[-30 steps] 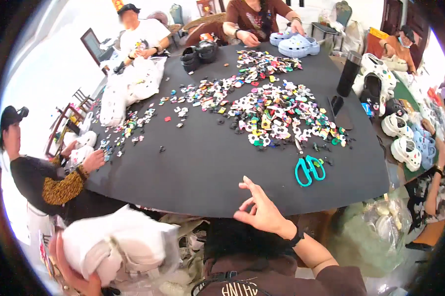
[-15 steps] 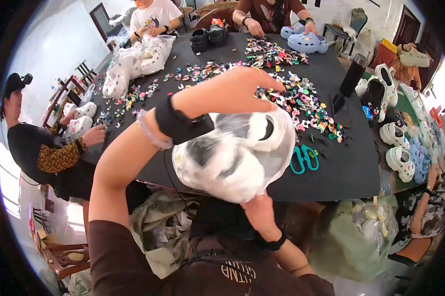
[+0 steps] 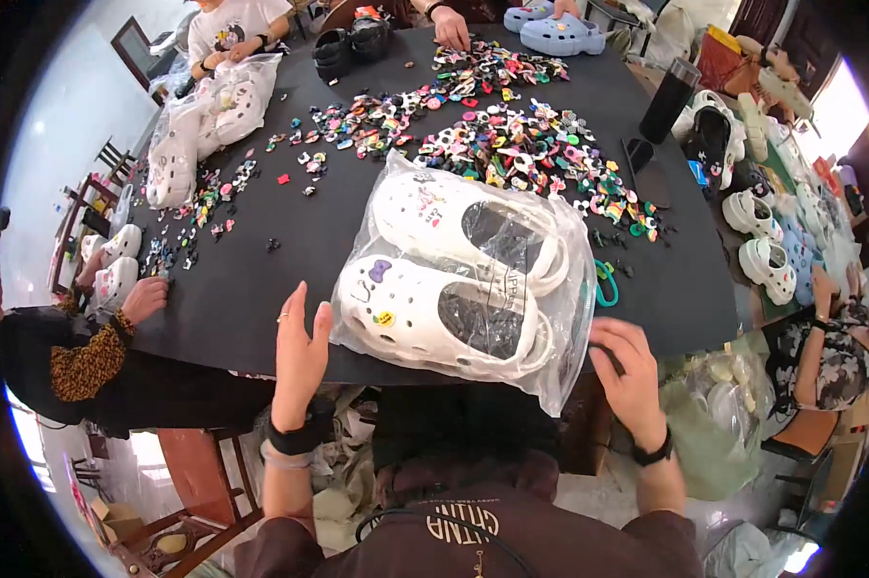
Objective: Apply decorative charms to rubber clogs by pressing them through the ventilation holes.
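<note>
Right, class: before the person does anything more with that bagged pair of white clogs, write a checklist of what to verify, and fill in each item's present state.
1. Clear plastic bag rests flat on the black table: ok, though its near end overhangs the edge.
2. Both white clogs are inside the bag, side by side: ok.
3. Left hand is at the bag's left edge: ok, open, gripping nothing.
4. Right hand is at the bag's near right corner: ok; grip cannot tell.
5. Bag mouth sealed: cannot tell.
6. Teal scissors lie clear of the bag: not ok, partly tucked beside it.
</note>
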Demonstrator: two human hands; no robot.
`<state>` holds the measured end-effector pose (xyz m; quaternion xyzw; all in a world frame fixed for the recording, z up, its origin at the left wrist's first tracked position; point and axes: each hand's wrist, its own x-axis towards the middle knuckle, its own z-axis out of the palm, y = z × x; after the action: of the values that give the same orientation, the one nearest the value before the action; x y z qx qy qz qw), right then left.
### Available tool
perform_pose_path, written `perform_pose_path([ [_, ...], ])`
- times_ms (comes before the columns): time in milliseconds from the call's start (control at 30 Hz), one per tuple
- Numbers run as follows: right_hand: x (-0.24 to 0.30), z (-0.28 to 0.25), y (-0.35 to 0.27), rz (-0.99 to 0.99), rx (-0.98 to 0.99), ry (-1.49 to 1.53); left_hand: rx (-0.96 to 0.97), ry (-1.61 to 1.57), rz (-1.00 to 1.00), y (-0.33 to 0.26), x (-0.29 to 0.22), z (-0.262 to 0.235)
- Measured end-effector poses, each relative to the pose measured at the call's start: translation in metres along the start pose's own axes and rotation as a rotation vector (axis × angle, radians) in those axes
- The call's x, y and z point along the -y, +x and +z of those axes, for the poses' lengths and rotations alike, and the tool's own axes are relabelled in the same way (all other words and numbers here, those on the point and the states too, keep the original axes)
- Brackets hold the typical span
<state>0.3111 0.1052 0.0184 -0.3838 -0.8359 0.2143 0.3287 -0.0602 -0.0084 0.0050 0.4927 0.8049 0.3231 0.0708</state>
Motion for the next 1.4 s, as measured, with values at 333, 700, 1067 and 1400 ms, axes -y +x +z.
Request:
perform_pose_path([
  [333, 0.032, 0.030, 0.110, -0.396, 0.410, -0.311, -0.090, -0.272, -0.106, 0.010, 0.028, 0.040],
  [700, 0.045, 0.051, 0.126, -0.490, 0.365, -0.316, 0.014, -0.578, -0.278, 0.015, 0.033, 0.024],
  [1067, 0.100, -0.031, 0.050, -0.541, 0.612, -0.493, -0.401, -0.953, -0.336, -0.008, 0.041, -0.016],
  [1400, 0.098, -0.065, 0.030, -0.610, 0.619, -0.571, -0.432, -1.226, -0.349, -0.021, 0.023, -0.036],
])
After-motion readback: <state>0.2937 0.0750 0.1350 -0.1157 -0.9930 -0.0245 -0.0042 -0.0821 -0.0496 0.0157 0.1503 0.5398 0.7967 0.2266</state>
